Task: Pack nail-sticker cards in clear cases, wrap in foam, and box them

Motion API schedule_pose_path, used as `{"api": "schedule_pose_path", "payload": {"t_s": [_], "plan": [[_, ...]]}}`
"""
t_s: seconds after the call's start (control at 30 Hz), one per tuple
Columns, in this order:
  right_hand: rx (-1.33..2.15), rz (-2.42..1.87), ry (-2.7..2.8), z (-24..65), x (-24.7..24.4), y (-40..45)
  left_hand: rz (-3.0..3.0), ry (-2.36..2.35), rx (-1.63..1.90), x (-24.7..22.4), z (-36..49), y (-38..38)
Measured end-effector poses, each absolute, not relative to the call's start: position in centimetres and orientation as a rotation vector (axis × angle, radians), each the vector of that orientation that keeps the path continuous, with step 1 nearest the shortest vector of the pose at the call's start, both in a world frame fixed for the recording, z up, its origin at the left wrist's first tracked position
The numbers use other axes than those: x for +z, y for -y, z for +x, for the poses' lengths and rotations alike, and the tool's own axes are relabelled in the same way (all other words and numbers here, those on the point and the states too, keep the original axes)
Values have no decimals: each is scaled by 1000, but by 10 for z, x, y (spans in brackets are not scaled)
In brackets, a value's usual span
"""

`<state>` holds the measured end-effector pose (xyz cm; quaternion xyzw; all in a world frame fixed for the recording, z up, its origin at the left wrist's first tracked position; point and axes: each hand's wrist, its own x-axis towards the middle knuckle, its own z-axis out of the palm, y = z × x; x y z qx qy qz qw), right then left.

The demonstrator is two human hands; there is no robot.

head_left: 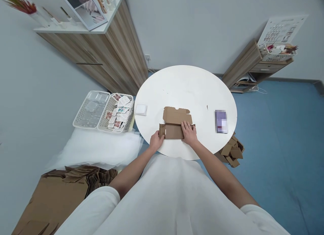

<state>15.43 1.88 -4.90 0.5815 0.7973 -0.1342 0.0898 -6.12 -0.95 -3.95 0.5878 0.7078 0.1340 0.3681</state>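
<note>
A brown cardboard box [173, 131] lies partly folded near the front edge of the white round table [187, 85], its lid flap standing open away from me. My left hand [156, 141] grips the box's left front corner, with the thumb and fingers closed on the cardboard edge. Across the right part of the box lies my right hand [189, 132], fingers stretched out and slightly apart against the cardboard near the lid fold. A small white slot shows on the left of the box's base.
On the table are a stack of white squares [141, 109] and a blurred purple packet [221, 121]. Left stand baskets of clear trays [92, 107] and printed packets [120, 112], white sheets [98, 147] and flat cardboard [60, 191]. Folded boxes [232, 150] lie on the floor, right.
</note>
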Motion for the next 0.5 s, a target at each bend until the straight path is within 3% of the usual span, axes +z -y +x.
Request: {"api": "schedule_pose_path", "payload": {"t_s": [0.5], "plan": [[-468,1653,-2405,152,-49,-16,1461,-1769,307,-41,-59,-5]]}}
